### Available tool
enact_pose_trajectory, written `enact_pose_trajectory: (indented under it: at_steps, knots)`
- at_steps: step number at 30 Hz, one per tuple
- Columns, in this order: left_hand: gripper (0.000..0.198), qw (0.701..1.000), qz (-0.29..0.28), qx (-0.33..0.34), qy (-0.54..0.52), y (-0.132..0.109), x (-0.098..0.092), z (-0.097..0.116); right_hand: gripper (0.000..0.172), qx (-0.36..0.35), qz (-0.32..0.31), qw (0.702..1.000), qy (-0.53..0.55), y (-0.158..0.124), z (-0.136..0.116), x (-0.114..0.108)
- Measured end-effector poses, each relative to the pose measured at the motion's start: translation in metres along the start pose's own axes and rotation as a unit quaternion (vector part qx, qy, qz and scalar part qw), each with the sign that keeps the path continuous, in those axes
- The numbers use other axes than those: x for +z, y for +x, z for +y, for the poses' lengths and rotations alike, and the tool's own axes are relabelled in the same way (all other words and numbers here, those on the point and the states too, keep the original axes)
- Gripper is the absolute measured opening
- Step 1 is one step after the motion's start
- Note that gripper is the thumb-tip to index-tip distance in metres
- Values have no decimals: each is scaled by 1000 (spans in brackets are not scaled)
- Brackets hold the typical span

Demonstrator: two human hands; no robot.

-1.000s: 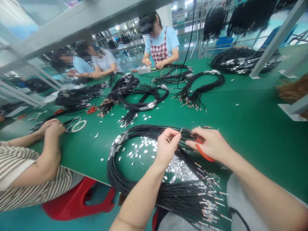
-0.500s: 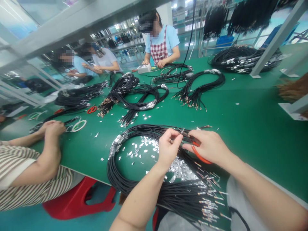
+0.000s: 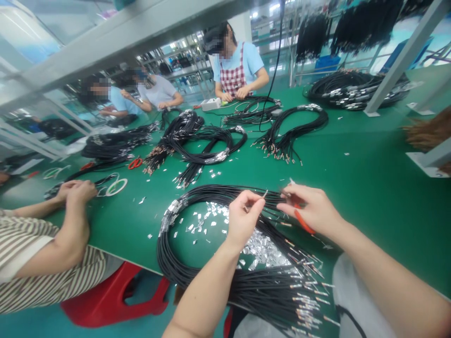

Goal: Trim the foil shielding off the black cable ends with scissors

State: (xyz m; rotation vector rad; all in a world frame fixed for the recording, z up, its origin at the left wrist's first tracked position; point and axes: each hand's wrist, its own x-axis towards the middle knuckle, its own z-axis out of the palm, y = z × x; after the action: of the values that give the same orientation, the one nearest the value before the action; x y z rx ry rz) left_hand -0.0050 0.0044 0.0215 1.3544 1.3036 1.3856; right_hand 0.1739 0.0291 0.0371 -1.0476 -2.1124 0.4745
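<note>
My left hand (image 3: 244, 219) is closed in a pinch on a black cable, whose pale stripped end (image 3: 265, 193) pokes out past the fingertips. To its right, my right hand (image 3: 312, 206) is wrapped around orange-handled scissors (image 3: 304, 222), blades mostly hidden by the fingers. A small silvery scrap (image 3: 291, 181) shows by the right fingertips. Under both hands lies a big looped bundle of black cables (image 3: 165, 253), banded with silver foil at the left. Its many whitish and copper-coloured ends (image 3: 305, 305) fan out at the lower right. Foil scraps (image 3: 262, 249) are heaped inside the loop.
More black cable bundles (image 3: 292, 124) lie across the green table (image 3: 380, 188). A co-worker in a striped shirt (image 3: 42, 263) sits at my left by a red stool (image 3: 112, 295). Other workers sit opposite. A metal post (image 3: 405, 61) stands at the right.
My right hand has drawn away to the right with the scissors, widening the gap between my hands. My left hand has shifted slightly left, still pinching the cable.
</note>
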Motion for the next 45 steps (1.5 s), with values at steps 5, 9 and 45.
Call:
enact_pose_trajectory:
  at_steps: [5, 9, 45]
  knots:
    - [14, 992, -104, -2, 64, -4, 1, 8, 13, -258, 67, 962, -62, 0, -12, -2]
    - [10, 971, -160, 31, 175, -5, -2, 12, 22, -312, 16, 927, -210, -4, -24, 2]
    - [14, 935, -247, 0, 255, -3, -12, 17, 20, -201, -137, 966, -86, -13, -19, 1]
